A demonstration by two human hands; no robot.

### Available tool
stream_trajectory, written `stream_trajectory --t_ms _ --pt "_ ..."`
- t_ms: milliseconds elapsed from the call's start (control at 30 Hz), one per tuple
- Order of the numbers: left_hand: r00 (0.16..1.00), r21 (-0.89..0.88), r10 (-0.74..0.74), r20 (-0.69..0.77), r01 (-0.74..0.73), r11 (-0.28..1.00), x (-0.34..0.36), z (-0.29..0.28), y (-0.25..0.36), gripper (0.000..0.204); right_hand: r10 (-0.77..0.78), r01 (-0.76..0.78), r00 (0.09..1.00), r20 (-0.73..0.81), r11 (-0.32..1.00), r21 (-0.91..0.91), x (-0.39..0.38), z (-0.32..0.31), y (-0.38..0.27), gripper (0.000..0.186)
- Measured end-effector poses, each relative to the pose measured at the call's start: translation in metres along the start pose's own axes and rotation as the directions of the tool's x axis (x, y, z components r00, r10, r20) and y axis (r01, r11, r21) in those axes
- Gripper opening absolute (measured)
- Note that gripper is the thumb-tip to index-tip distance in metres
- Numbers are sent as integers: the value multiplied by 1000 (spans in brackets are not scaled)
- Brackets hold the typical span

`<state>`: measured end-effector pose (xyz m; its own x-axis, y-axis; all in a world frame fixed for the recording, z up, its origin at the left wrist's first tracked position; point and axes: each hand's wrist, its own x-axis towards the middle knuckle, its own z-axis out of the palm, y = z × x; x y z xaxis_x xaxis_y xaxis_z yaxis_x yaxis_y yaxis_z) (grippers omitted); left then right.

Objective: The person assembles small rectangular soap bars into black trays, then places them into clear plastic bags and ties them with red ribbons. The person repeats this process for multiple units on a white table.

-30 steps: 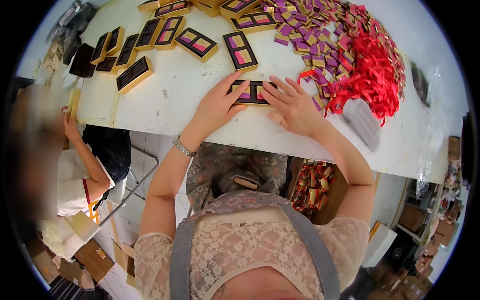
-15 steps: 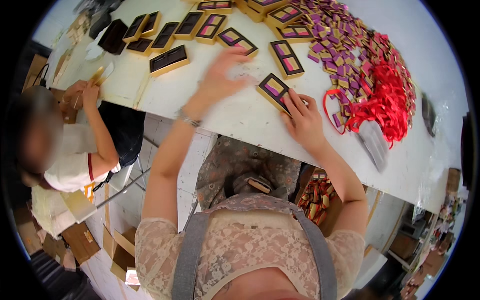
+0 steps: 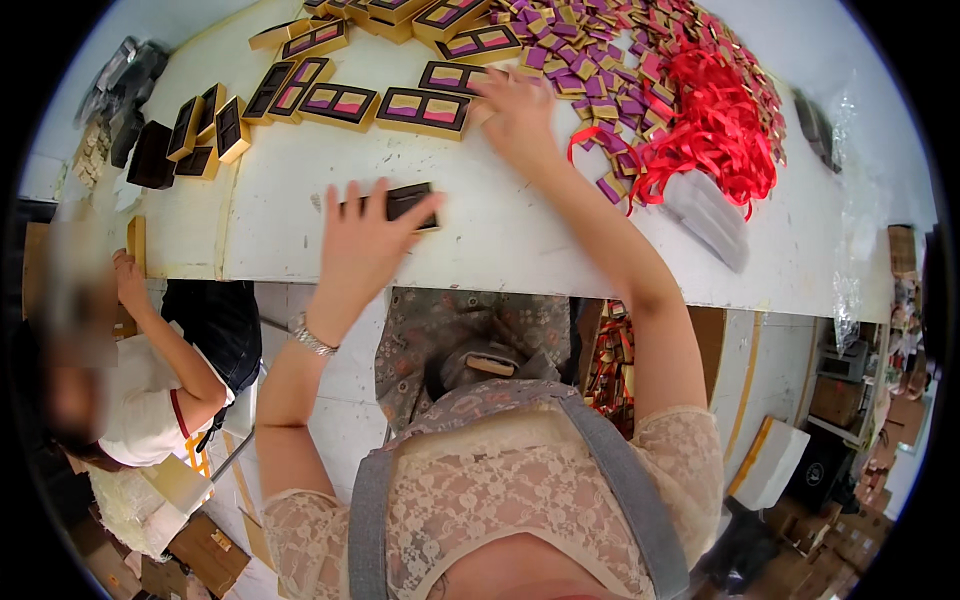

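Observation:
My left hand [image 3: 370, 240] is on a dark, gold-sided box [image 3: 410, 203] near the middle of the table [image 3: 500, 230], thumb at its right end and fingers over it, hiding much of the inside. Higher up, my right hand [image 3: 515, 115] has its fingers apart, slightly blurred, at the right end of a box with purple and pink pieces [image 3: 445, 78]. A similar filled box [image 3: 420, 115] lies just below that one. To the right are small purple-and-gold pieces [image 3: 605, 105] and tangled red ribbons [image 3: 715, 130] beside a clear grey plastic sheet [image 3: 705, 220].
More gold boxes [image 3: 230, 130] line the back and left, near a black box [image 3: 150, 157]. A co-worker [image 3: 160, 370] sits at lower left, hand [image 3: 130, 280] at a gold strip. A carton of red-gold pieces [image 3: 615, 350] is under the table. Cardboard [image 3: 205, 550] lies lower left.
My right hand has moved up to the boxes at the back, where the filled box it held now lies. My left hand has drawn a dark box down from the group at left.

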<state>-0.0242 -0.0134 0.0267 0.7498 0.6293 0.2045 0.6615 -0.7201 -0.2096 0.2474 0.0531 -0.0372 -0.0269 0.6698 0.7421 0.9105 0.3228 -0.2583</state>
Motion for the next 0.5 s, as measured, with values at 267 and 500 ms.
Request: stream_trajectory --t_ms 267,500 --pt "967 -388 190 -171 -243 889 78 14 58 63 129 9 973 192 809 -588 10 -46 110 20" --pt "977 -762 -182 -112 33 647 55 26 32 75 19 -12 954 300 1000 -24 13 -98 11 8"
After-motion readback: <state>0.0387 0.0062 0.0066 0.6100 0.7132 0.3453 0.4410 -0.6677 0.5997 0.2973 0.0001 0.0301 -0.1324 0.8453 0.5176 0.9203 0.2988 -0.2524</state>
